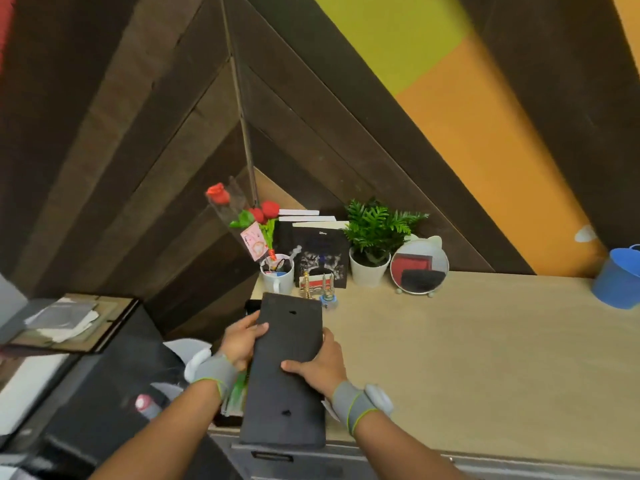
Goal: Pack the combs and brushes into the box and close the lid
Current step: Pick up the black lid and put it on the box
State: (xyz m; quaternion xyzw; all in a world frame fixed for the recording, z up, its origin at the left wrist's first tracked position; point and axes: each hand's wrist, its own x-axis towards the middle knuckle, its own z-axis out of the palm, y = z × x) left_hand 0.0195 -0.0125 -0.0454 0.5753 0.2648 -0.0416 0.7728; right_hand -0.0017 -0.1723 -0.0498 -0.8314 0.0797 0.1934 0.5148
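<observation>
lid (285, 372) — long, flat, matte black, two small holes in its top, tilted over the left end of the desk (485, 341) | box below mostly hidden, contents cannot be told | left hand (240, 341) clamped on its left edge, thumb on top | right hand (320, 367) clamped on its right edge — thumb across the top, wrists banded

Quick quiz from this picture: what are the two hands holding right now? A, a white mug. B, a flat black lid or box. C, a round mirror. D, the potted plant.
B: the left hand and right hand grip the long edges of the flat black lid or box, while the round mirror, white mug and potted plant stand untouched at the back of the desk.
</observation>
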